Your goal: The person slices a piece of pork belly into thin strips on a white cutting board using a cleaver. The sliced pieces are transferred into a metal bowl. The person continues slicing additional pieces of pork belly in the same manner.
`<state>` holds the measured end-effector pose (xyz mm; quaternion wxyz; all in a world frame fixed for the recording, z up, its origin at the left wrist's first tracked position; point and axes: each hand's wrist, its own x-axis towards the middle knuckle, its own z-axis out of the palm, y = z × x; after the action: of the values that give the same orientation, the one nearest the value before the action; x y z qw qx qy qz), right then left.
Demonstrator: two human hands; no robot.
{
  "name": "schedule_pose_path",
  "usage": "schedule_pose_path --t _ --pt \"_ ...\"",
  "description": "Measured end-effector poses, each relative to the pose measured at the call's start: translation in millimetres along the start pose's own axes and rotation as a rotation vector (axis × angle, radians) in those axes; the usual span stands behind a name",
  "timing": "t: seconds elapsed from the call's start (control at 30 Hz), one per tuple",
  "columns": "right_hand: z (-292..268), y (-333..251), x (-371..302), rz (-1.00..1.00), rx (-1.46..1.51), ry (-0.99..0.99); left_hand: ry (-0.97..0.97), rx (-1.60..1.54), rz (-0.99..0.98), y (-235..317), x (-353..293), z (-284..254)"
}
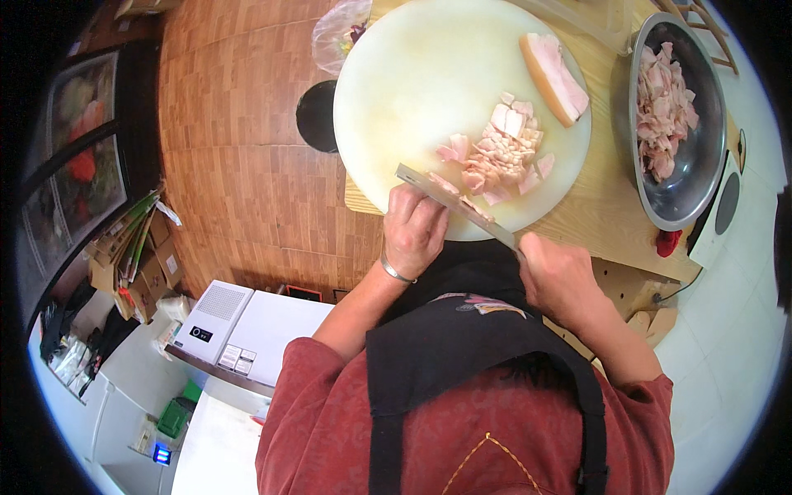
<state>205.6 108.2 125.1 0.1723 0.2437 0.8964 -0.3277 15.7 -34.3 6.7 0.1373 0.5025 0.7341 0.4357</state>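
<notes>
My right hand (554,276) is wrapped round the handle of a kitchen knife (456,200) with a broad blade. The blade lies slantwise over the near edge of a round white cutting board (396,99). Curled fingers of my left hand (415,231) press close to the blade's near side; whatever they hold is hidden. Thin strips of meat lie along the blade's far side. Beyond it spreads a pile of sliced pale pink pork (505,148). An uncut slab of pork (554,78) with a tan rind rests at the board's far right.
A steel bowl (709,107) of sliced meat (662,111) stands right of the board on the wooden table (606,194). A clear plastic bag (334,41) lies at the far left of the board. A black round object (318,117) shows beside the board, above the wood-patterned floor (239,124).
</notes>
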Motion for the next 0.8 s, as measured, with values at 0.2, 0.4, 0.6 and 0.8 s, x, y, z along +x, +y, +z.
schedule_pose_path --t 0.2,0.4,0.6,0.8 --pt "-5 -3 -14 0.050 -0.006 -0.032 0.000 0.015 0.019 1 2 2" --pt "6 -1 4 0.013 0.027 -0.021 -0.013 0.034 -0.028 3 0 2" --pt "15 -2 10 -0.022 0.056 0.019 0.001 0.017 -0.058 2 -2 4" --pt "18 1 11 0.041 0.057 -0.065 0.023 0.005 -0.089 3 -3 7"
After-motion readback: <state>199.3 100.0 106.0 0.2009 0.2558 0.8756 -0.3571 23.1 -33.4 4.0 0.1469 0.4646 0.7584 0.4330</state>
